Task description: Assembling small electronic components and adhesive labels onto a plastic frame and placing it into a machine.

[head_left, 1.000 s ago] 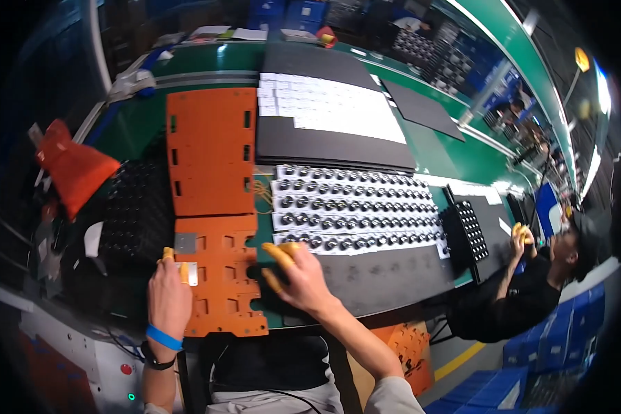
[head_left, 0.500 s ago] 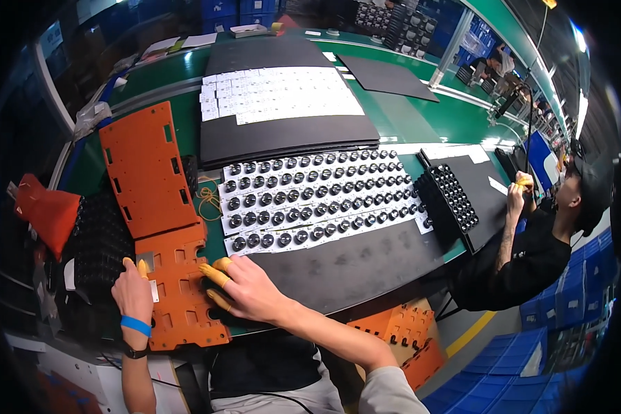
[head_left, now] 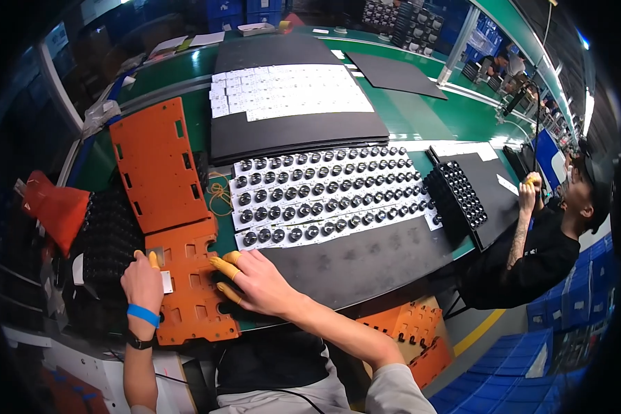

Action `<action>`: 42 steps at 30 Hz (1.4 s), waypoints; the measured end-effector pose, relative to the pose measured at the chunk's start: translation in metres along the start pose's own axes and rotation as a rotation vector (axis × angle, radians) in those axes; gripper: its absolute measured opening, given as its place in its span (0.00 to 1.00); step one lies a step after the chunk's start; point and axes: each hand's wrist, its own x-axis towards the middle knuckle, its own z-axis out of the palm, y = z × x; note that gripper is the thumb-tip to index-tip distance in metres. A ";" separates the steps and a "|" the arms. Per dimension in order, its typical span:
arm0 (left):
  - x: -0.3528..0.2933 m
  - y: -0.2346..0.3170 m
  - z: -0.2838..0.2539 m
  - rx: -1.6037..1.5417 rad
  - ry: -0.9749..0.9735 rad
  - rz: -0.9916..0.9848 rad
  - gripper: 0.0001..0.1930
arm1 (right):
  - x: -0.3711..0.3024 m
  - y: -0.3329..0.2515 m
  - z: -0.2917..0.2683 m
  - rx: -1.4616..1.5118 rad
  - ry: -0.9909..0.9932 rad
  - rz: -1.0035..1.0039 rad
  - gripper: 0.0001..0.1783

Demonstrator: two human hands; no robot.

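The lower orange fixture plate (head_left: pixel 193 310), with its recesses, lies between my two hands. My left hand (head_left: pixel 143 281), with a blue wristband, rests at its left edge with fingers curled, partly hidden. Beside that palm a small white plate (head_left: pixel 166 281) shows over the fixture; whether the hand grips it is unclear. My right hand (head_left: pixel 262 281) is at the fixture's right edge, its fingers in yellow finger cots held apart with nothing visible between them. A taller orange panel (head_left: pixel 155 165) leans away at the far end of the fixture.
White boards carrying rows of round black lenses (head_left: pixel 324 196) lie on a black mat (head_left: pixel 345 265). Behind are stacked black sheets (head_left: pixel 297 131) topped with white boards. A black tray (head_left: pixel 462 193) stands right, near a co-worker (head_left: pixel 531 255). A red bag (head_left: pixel 55 207) sits left.
The whole view has shifted slightly, so things appear a little farther right. Both hands keep nearly the same places at the orange fixture.
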 end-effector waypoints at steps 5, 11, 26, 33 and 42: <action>0.000 -0.001 0.003 -0.012 0.017 0.000 0.14 | -0.001 -0.001 0.003 0.006 -0.028 0.010 0.26; 0.005 -0.007 -0.002 -0.052 0.015 0.002 0.13 | -0.002 0.000 0.007 0.007 -0.065 0.010 0.25; -0.072 -0.034 0.012 -1.421 -0.151 -0.061 0.20 | 0.006 -0.001 -0.007 0.041 0.100 -0.070 0.24; -0.140 0.046 0.029 -2.309 -0.958 0.056 0.19 | -0.008 -0.049 -0.011 0.192 0.252 0.062 0.26; -0.151 0.083 0.041 -2.303 -1.137 0.299 0.19 | -0.053 -0.059 -0.038 0.261 0.370 0.422 0.16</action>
